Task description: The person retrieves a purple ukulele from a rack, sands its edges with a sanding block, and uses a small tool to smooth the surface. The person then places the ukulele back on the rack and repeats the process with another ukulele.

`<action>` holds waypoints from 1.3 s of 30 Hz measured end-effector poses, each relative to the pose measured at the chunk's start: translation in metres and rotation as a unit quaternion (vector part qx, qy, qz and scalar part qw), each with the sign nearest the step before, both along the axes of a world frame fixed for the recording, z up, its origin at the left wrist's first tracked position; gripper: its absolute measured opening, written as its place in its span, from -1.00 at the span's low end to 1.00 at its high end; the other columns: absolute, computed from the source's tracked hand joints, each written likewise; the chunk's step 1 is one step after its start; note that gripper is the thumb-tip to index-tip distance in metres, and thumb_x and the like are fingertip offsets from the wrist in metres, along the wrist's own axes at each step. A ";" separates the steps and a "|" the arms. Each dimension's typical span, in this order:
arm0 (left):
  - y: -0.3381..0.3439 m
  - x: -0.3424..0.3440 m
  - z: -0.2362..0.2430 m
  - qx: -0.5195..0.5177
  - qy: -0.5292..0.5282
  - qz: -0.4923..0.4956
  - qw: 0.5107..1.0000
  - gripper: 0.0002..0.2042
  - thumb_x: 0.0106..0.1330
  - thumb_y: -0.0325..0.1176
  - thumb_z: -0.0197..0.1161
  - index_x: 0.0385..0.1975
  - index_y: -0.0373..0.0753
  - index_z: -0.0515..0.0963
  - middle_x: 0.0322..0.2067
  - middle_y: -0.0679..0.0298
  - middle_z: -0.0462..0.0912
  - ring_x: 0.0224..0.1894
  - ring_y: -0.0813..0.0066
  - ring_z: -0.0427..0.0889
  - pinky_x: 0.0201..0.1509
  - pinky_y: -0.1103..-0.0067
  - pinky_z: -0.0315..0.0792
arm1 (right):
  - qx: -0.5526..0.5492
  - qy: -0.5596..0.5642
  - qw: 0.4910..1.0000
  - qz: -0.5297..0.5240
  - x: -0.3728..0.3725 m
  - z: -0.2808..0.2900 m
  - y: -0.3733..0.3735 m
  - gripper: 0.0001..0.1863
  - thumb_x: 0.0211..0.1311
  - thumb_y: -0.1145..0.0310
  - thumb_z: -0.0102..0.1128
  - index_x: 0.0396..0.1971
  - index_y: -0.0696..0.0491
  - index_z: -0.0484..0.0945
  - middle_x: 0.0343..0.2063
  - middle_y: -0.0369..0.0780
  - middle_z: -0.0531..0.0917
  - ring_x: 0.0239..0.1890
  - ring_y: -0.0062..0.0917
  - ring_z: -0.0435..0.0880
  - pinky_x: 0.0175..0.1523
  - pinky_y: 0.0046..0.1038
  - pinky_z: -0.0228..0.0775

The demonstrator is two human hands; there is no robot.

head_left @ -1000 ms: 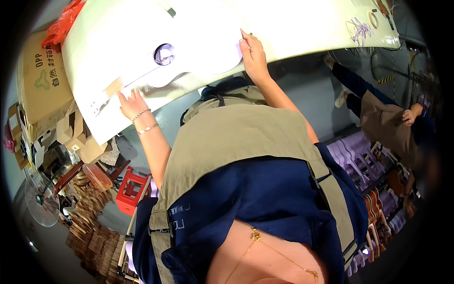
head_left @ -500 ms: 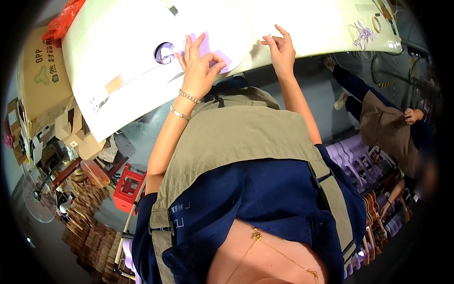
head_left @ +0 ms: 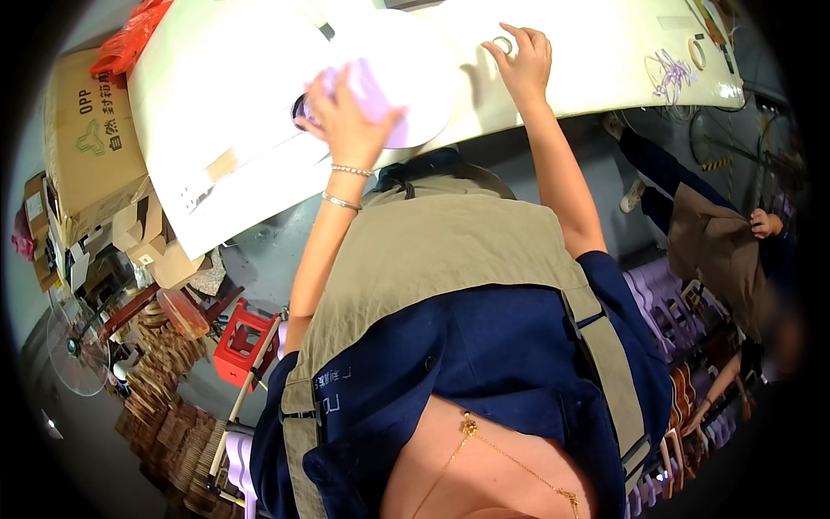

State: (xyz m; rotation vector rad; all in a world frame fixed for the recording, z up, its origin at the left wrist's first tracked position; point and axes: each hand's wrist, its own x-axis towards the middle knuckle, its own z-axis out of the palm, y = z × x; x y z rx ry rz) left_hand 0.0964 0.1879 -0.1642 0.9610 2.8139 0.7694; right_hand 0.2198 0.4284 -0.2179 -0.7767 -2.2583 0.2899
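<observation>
My left hand (head_left: 347, 117), blurred by motion, has its fingers spread over a flat purple piece (head_left: 373, 95) with curved edges. That piece lies on a bright white, round-edged surface (head_left: 432, 65), washed out by glare. Beside the fingers shows part of a dark-rimmed round opening (head_left: 299, 111), mostly covered by the hand. Farther right, my right hand (head_left: 529, 69) is raised over the table, thumb and fingers curled around a small thin ring (head_left: 502, 45). Its material is too small to tell.
A white worktable (head_left: 588, 60) carries purple string (head_left: 670, 73) and a roll of tape (head_left: 697, 54) at right. A red bag (head_left: 130, 39) and cardboard box (head_left: 95, 138) are at left. A red stool (head_left: 242, 346) stands below. Another person (head_left: 718, 233) is at right.
My left hand has opened from a pinch into spread fingers and shifted slightly down. My right hand has moved a little up and right, and the ring now shows between its fingers.
</observation>
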 end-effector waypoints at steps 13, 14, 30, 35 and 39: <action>-0.142 -0.131 -0.049 0.635 -0.411 0.332 0.563 -0.58 0.37 -0.19 -0.02 0.06 -0.38 0.20 -0.05 -0.04 0.45 -0.02 0.07 0.48 0.11 0.19 0.38 | -0.683 0.156 0.681 0.215 -0.015 0.009 -0.100 -0.11 0.21 -0.31 -0.77 0.31 0.10 -0.05 0.29 -0.15 0.11 0.33 -0.37 0.04 0.37 -0.38 -0.18; -0.137 -0.127 -0.043 0.610 -0.391 0.319 0.611 -0.58 0.38 -0.16 -0.05 0.04 -0.39 0.25 -0.07 -0.03 0.47 -0.02 0.12 0.48 0.10 0.23 0.40 | -0.698 0.171 0.666 0.200 -0.016 0.014 -0.101 -0.13 0.22 -0.29 -0.79 0.31 0.08 -0.05 0.29 -0.16 0.12 0.33 -0.38 0.06 0.36 -0.38 -0.14; -0.112 -0.092 0.072 0.585 -0.300 0.263 0.706 -0.68 0.34 -0.26 0.05 -0.14 -0.46 0.36 -0.20 0.04 0.52 -0.16 0.23 0.55 -0.06 0.38 0.51 | -0.735 0.222 0.610 0.196 0.011 0.073 -0.106 -0.08 0.19 -0.32 -0.80 0.29 0.15 -0.04 0.25 -0.15 0.20 0.29 -0.40 0.14 0.32 -0.35 0.00; -0.114 -0.083 0.075 0.598 -0.282 0.210 0.720 -0.74 0.34 -0.27 0.06 -0.17 -0.38 0.40 -0.23 0.09 0.54 -0.19 0.32 0.57 -0.10 0.43 0.52 | -0.754 0.259 0.580 0.167 0.012 0.071 -0.108 -0.09 0.22 -0.29 -0.79 0.28 0.18 0.00 0.23 -0.14 0.23 0.28 -0.37 0.18 0.34 -0.35 -0.02; -0.092 -0.049 0.114 0.581 -0.236 0.207 0.751 -0.67 0.32 -0.24 0.08 -0.05 -0.34 0.32 -0.17 0.18 0.51 -0.18 0.42 0.57 -0.19 0.50 0.56 | -0.769 0.277 0.556 0.150 0.018 0.064 -0.110 -0.08 0.21 -0.30 -0.78 0.27 0.21 0.00 0.23 -0.11 0.22 0.28 -0.34 0.17 0.34 -0.33 -0.02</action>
